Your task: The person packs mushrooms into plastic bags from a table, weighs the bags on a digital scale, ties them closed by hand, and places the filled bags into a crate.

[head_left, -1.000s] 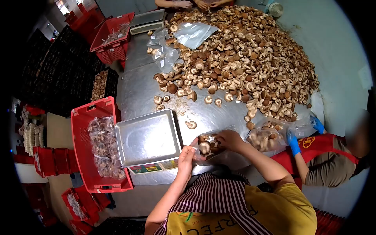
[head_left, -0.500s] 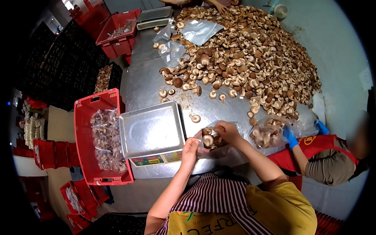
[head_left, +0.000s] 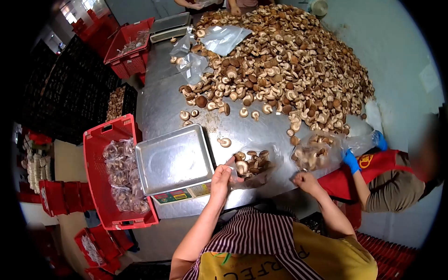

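My left hand (head_left: 221, 183) pinches the near left edge of a clear plastic bag (head_left: 268, 179), which lies on the metal table with its mouth spread. Several brown-capped mushrooms (head_left: 254, 164) show inside it. To the right of this bag, my right hand (head_left: 306, 182) hovers near the table's front edge, apart from the bag. Its fingers are curled together, and whatever they may hold is hidden. Left of my left hand stands a weighing scale (head_left: 175, 158) with a bare steel pan. A single mushroom (head_left: 224, 142) rests on the table beyond the bag.
A large mushroom heap (head_left: 289, 70) covers the table's far right. At right, a co-worker's blue-gloved hand (head_left: 351, 162) touches another mushroom bag (head_left: 315, 156). A red crate (head_left: 95, 172) of packed bags stands left of the scale. Loose plastic bags (head_left: 224, 39) lie by the heap.
My right hand has come out of the bag and moved right and nearer to me. My left hand still grips the bag's edge. The whole view has shifted slightly.
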Demonstrator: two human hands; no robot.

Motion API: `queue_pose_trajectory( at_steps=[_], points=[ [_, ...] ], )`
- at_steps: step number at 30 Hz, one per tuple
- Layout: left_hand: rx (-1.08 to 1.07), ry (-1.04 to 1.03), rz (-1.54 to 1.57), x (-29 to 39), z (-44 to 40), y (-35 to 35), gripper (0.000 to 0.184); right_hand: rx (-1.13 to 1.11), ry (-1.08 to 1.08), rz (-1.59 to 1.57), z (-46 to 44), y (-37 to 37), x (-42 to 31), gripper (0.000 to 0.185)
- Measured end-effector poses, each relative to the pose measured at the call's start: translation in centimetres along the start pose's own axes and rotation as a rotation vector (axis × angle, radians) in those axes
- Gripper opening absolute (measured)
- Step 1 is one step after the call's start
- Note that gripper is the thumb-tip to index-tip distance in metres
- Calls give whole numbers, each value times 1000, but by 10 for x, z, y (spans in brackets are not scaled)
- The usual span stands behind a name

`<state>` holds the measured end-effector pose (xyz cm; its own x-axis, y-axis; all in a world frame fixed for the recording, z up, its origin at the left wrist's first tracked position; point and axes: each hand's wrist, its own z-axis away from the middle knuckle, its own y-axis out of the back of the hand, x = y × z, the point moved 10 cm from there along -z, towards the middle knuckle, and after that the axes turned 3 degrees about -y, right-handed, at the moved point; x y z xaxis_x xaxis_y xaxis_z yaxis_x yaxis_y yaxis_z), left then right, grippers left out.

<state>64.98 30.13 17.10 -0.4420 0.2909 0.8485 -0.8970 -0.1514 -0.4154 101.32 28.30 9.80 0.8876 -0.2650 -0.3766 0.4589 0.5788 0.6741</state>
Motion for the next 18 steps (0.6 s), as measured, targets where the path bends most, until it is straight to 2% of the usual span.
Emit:
queue_pose_trajectory(
  at_steps=[4,5,7,8,10,11,13,16,18],
  points=[
    [-42,15,15,-2,-4,-7,14,604,316,-270,26,72,-119,32],
    [-41,25,11,-1,-3,-10,14,601,323,-271,17,70,-126,32],
    [-51,45,31,2,-1,-18,14,815,417,48,7,68,-150,27],
    [-70,42,31,2,-1,-21,14,815,427,46,-5,66,-151,27],
    [-112,21,-5,12,1,-30,12,247,290,-755,-60,39,-129,21],
    [-123,-2,16,22,5,-33,13,160,353,-969,-36,62,-162,20],
    [-129,-29,40,45,18,-37,13,157,396,-982,4,90,-200,20],
    [-195,-252,91,121,49,-44,11,162,474,-947,56,120,-247,19],
    [-148,-363,65,167,63,-32,10,38,553,-1015,87,130,-288,18]
  ],
)
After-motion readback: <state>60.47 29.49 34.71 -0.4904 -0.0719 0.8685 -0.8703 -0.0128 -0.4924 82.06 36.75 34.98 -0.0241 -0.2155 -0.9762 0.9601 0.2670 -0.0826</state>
